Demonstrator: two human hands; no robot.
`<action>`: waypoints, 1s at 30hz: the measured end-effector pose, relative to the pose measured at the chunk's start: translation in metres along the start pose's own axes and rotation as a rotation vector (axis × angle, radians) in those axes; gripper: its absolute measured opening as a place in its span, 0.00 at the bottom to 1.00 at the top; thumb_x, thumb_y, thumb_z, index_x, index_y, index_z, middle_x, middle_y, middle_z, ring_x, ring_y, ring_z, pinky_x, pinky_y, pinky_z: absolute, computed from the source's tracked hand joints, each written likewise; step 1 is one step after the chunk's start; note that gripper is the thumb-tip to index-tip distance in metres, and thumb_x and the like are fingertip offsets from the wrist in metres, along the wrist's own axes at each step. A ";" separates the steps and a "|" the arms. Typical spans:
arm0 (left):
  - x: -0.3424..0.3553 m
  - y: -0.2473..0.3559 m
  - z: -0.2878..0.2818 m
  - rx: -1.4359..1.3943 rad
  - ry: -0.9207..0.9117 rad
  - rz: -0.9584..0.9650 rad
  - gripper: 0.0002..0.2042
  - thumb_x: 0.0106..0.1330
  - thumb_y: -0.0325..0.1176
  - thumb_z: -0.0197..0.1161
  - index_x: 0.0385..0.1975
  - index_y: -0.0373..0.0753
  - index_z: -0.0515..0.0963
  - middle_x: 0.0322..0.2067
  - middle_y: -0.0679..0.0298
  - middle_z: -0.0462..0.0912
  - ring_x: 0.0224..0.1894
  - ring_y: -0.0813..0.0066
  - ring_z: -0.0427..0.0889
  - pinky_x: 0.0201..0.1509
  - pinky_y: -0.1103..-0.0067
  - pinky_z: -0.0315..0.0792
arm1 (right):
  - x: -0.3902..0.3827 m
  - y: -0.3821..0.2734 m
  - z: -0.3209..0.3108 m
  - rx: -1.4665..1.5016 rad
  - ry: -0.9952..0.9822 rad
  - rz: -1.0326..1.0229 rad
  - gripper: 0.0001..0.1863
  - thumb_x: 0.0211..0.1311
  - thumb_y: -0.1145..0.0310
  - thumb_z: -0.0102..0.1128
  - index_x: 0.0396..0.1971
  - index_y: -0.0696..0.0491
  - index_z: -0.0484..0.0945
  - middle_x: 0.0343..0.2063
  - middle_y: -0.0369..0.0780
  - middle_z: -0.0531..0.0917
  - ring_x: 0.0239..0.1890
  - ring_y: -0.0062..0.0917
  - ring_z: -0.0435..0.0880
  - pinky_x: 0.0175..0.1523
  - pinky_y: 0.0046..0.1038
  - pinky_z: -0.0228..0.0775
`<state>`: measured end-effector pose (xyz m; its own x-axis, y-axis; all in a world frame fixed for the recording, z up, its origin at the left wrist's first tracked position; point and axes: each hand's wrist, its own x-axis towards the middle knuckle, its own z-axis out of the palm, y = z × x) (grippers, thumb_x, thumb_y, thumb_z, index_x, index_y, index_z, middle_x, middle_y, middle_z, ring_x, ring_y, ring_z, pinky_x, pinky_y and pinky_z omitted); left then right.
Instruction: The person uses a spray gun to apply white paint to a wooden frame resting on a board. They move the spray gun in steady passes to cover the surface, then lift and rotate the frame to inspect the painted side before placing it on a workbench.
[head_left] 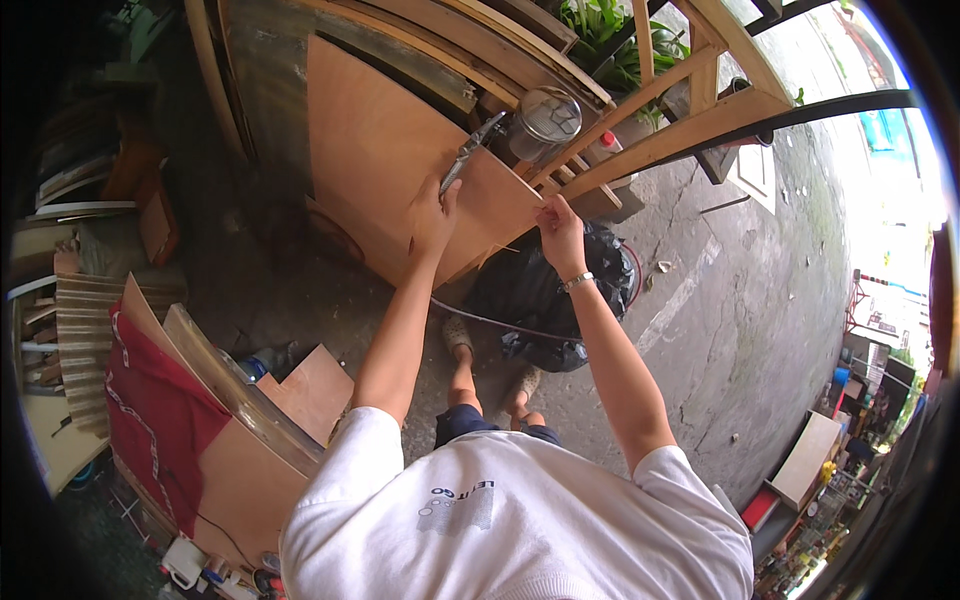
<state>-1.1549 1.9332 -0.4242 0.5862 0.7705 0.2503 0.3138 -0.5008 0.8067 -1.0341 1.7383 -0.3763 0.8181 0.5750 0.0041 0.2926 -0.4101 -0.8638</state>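
My left hand (432,215) is closed round the handle of a silver spray gun (468,155), held over a thin plywood sheet (375,145). A lidded metal cup (548,118) sits at the front end of the gun; how they join is hard to see. With bent fingers, my right hand (560,228) pinches the right corner of the sheet. The sheet slopes away from me, its far end beside timber pieces. Below my right hand, a black plastic bag (545,300) lies on the ground by my feet.
A thin hose (490,319) curves across the bag. Wooden framing (690,130) and a leafy plant (625,45) stand at the far right. To my left are a red cloth (165,410), plywood offcuts (310,390) and a corrugated panel (100,330). Cracked concrete floor (740,310) extends right.
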 end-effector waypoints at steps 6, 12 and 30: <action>0.004 0.003 0.006 -0.088 0.035 0.025 0.15 0.69 0.40 0.63 0.28 0.36 0.71 0.18 0.51 0.74 0.22 0.46 0.77 0.25 0.62 0.69 | 0.004 0.007 -0.006 0.006 -0.037 -0.018 0.09 0.64 0.76 0.58 0.43 0.60 0.76 0.32 0.45 0.84 0.38 0.34 0.86 0.43 0.32 0.78; 0.004 -0.001 0.006 -0.068 -0.008 -0.036 0.13 0.70 0.43 0.62 0.40 0.38 0.79 0.22 0.56 0.79 0.23 0.60 0.79 0.28 0.68 0.70 | 0.001 0.006 -0.005 -0.003 -0.038 -0.029 0.11 0.65 0.74 0.59 0.45 0.59 0.74 0.34 0.46 0.84 0.38 0.34 0.87 0.42 0.31 0.78; 0.012 0.007 -0.001 -0.012 0.042 0.066 0.10 0.67 0.38 0.64 0.40 0.39 0.78 0.35 0.58 0.82 0.36 0.56 0.83 0.38 0.65 0.75 | -0.047 0.066 -0.022 0.083 -0.153 0.177 0.13 0.65 0.68 0.64 0.43 0.60 0.76 0.35 0.44 0.85 0.38 0.32 0.86 0.45 0.29 0.78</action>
<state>-1.1461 1.9389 -0.4151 0.5734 0.7521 0.3248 0.2665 -0.5462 0.7942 -1.0421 1.6690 -0.4229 0.7665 0.6027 -0.2217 0.1048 -0.4580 -0.8828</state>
